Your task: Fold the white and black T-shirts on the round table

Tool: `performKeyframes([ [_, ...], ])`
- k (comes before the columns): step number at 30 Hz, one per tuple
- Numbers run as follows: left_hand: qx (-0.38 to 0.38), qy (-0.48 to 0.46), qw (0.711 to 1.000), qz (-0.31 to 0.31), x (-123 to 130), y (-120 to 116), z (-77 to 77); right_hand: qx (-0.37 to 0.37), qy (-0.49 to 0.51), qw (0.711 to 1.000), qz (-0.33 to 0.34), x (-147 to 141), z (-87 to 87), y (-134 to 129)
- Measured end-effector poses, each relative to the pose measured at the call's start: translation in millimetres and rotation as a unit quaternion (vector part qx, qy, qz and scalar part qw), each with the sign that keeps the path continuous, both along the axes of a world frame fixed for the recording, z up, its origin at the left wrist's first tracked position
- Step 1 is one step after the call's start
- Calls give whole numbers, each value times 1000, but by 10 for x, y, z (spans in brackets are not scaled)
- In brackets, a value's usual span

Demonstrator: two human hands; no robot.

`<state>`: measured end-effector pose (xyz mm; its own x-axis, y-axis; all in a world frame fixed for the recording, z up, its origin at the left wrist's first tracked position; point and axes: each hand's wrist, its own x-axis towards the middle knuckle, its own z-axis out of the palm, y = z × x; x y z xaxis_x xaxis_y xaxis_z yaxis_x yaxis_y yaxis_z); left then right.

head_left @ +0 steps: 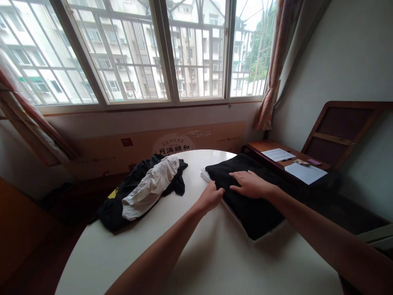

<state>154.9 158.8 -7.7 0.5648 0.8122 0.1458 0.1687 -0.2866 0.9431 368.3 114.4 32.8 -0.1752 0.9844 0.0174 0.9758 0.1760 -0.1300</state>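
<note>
My right hand (250, 184) lies flat on a folded black garment (245, 196), its fingers spread a little. My left hand (210, 196) sits at the garment's near left edge, with the fingers curled down, and I cannot tell whether they grip the cloth. A white layer (205, 176) shows beneath the garment's far left corner. To the left, a crumpled white cloth (150, 188) lies on a rumpled black garment with a yellow print (123, 213). Both piles rest on a round white table (215, 262).
A wooden desk (270, 149) to the right holds white papers (305, 173) and a small pink item (315, 162). A wood-framed board (337, 131) leans behind it. A printed cardboard panel (173, 143) stands beneath the barred window (132, 53).
</note>
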Motion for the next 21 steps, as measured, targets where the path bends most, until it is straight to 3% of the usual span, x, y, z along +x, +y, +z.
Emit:
performKeyframes([
  [4, 99, 90, 991, 16, -2, 37, -3, -51, -27, 998, -19, -106, -64, -416],
  [7, 157, 214, 963, 38, -23, 28, 49, -49, -29, 997, -53, -174, -134, -530],
  [10, 185, 270, 943, 64, -58, -12, 84, -33, -27, 997, -68, -268, -158, -595],
  [16, 213, 321, 918, 96, -146, 2, -31, -30, 16, 995, 94, -97, -197, -936],
  [21, 252, 340, 898, 118, -136, -18, -96, 43, 19, 993, 112, 76, -410, -1006],
])
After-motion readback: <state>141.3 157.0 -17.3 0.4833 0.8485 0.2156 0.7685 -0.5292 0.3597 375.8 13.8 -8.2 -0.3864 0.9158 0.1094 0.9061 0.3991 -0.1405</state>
